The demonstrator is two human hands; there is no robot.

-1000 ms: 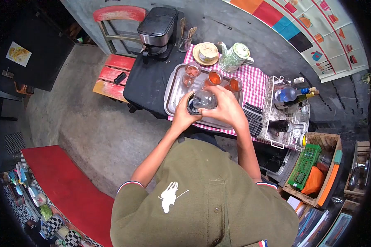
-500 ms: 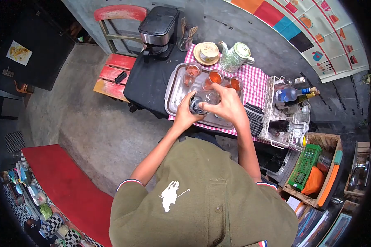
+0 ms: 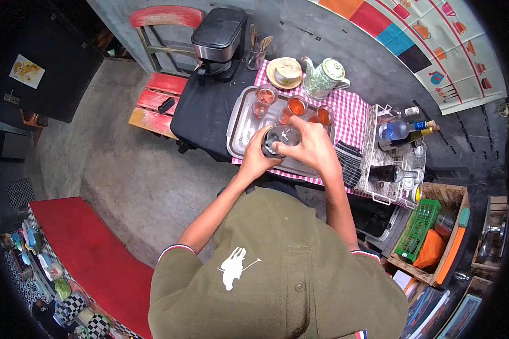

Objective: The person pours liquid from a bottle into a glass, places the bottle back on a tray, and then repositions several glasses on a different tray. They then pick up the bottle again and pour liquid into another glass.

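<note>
My left hand (image 3: 257,156) is wrapped round a dark glass (image 3: 270,141) above the near part of a metal tray (image 3: 237,121). My right hand (image 3: 314,147) grips a clear glass (image 3: 289,134) tilted against the dark one; the fingers hide part of both, and what is inside cannot be made out. Behind the hands, three glasses with red-orange contents stand on the tray: one at the left (image 3: 264,97), one in the middle (image 3: 296,105) and one at the right (image 3: 324,115).
A coffee maker (image 3: 218,42), a utensil jar (image 3: 255,59), a lidded cup (image 3: 288,70) and a green patterned teapot (image 3: 324,77) stand behind the tray. To the right are a wire rack (image 3: 373,164) with bottles and a wooden crate (image 3: 461,212). A red chair (image 3: 163,90) is at the left.
Both hands have barely moved, and the glasses stay together between them. The clear glass appears shifted very slightly.
</note>
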